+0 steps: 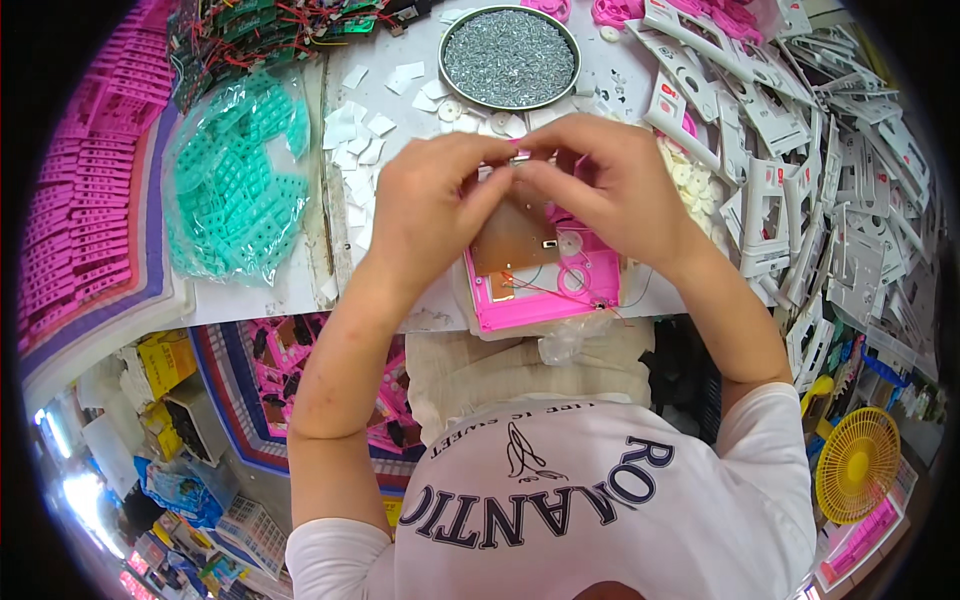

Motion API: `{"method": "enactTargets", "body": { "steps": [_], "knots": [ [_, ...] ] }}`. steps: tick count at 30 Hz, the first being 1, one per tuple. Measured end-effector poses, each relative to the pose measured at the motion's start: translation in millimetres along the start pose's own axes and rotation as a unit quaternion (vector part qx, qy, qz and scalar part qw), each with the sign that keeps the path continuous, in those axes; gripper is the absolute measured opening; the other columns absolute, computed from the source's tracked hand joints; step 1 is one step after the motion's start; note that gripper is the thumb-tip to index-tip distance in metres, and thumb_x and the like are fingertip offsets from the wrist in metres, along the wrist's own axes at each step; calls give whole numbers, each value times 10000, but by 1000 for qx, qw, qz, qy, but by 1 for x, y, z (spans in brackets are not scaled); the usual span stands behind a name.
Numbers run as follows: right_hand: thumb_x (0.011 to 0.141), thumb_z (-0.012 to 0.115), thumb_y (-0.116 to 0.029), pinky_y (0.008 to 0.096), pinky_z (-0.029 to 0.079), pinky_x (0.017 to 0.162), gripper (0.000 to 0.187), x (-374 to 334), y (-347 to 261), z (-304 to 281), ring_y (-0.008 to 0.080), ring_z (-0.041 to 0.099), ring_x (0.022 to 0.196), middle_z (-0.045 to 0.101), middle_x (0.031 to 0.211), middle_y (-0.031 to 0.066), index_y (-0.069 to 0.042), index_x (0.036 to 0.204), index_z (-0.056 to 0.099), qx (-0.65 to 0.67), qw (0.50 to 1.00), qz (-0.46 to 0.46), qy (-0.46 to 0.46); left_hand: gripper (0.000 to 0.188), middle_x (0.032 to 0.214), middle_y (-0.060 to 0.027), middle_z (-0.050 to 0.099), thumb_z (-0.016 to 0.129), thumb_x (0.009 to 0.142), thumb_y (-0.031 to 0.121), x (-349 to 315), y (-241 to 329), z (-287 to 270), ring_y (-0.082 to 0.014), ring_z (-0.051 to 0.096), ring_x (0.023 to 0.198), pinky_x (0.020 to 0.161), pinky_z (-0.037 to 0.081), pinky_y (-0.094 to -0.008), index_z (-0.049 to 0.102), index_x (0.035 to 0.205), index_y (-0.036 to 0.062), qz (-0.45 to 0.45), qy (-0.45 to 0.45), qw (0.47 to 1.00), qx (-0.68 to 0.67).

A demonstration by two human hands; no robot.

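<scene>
A pink plastic casing (530,312) lies on the worktable in front of me, with a brown circuit board (510,240) in it. Thin red wires (545,288) run across its near end, and a small white round part (570,243) sits right of the board. At the casing's far end my left hand (435,195) and my right hand (615,185) meet, thumbs and fingertips pinched together. Between the fingertips shows a small metallic piece (519,157), mostly hidden, its kind unclear.
Beyond the hands stands a round tin (510,58) full of small screws. White square pieces (365,135) lie to its left, near a clear bag of turquoise keypads (240,180). Pink parts (90,180) are stacked far left, white panels (790,170) piled right. Circuit boards (240,40) fill the back left.
</scene>
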State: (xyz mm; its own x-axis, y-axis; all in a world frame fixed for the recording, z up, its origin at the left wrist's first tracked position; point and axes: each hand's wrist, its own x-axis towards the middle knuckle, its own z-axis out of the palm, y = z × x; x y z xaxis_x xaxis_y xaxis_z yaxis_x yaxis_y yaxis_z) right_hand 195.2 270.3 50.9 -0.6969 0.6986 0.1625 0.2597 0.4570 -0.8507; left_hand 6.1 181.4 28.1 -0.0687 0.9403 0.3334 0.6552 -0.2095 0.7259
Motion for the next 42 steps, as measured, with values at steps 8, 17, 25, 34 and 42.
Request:
{"method": "enactTargets", "body": {
  "steps": [8, 17, 25, 34, 42],
  "knots": [
    [885, 743, -191, 351, 537, 617, 193, -5, 5, 15, 250, 682, 654, 705, 796, 106, -36, 999, 735, 32, 999, -9, 29, 145, 861, -86, 743, 772, 851, 84, -14, -8, 5, -203, 694, 694, 634, 541, -306, 726, 984, 51, -69, 37, 996, -37],
    [847, 767, -158, 387, 514, 639, 109, -3, 13, 25, 279, 651, 731, 671, 816, 72, -90, 914, 714, -114, 979, -153, 77, 456, 1027, -129, 771, 638, 899, -63, -15, 14, 7, -151, 734, 907, 807, 563, -294, 502, 1326, 22, -74, -8, 985, -154],
    [829, 777, -106, 377, 524, 637, 116, 0, 20, 21, 284, 659, 745, 680, 841, 73, -74, 919, 712, -116, 959, -247, 76, 166, 889, -62, 737, 705, 906, 17, -16, 7, -6, -99, 673, 757, 696, 540, -258, 728, 1066, -23, -91, -52, 994, -42],
    [782, 806, -120, 386, 543, 753, 282, -25, 11, 1, 292, 652, 886, 695, 966, 100, -58, 1047, 732, -79, 987, -132, 56, 121, 811, -88, 683, 731, 865, 53, -26, 1, -1, -144, 587, 629, 602, 494, -282, 712, 982, 26, -99, -14, 986, -135],
    [804, 769, -123, 405, 537, 803, 293, -34, 9, 10, 310, 634, 915, 686, 1003, 104, -62, 1084, 711, -86, 990, -102, 48, 143, 848, -80, 695, 751, 842, 41, -26, 3, 4, -206, 647, 668, 611, 517, -306, 708, 979, 48, -28, -2, 998, -59]
  ]
}}
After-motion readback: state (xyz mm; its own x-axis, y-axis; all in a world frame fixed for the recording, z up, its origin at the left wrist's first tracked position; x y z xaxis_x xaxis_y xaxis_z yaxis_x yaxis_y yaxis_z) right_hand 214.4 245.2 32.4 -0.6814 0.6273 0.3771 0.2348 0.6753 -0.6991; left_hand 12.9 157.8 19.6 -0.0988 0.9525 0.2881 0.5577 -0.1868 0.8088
